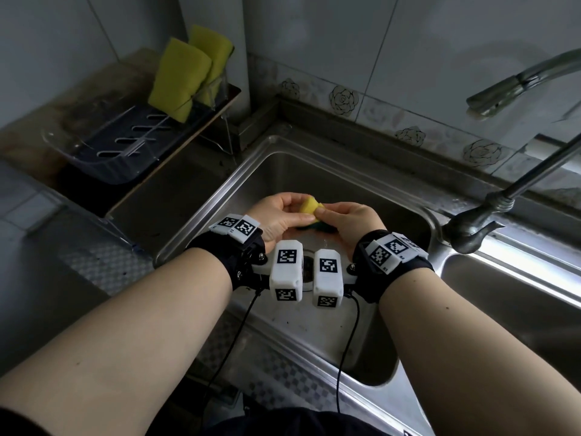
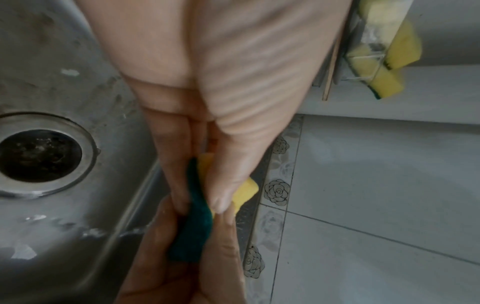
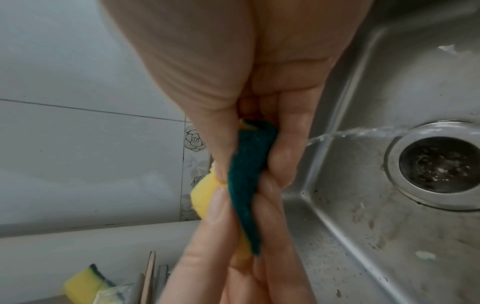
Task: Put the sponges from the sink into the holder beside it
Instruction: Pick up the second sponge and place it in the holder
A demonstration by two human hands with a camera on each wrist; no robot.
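A yellow sponge (image 1: 308,206) with a dark green scouring side (image 2: 193,226) is squeezed between both hands over the steel sink (image 1: 361,171). My left hand (image 1: 283,215) pinches one end, thumb on the yellow foam (image 2: 245,192). My right hand (image 1: 341,217) grips the other end, fingers curled round the green side (image 3: 246,174). A thin stream of water (image 3: 350,132) runs off toward the drain (image 3: 439,164). Two yellow sponges (image 1: 185,70) stand upright in the clear plastic holder (image 1: 103,152) at the left of the sink.
A metal faucet (image 1: 515,86) arches over the right side, with its base (image 1: 471,228) on the divider to a second basin (image 1: 518,306). The holder sits on a dark board on the counter. Tiled walls (image 1: 345,42) close the back.
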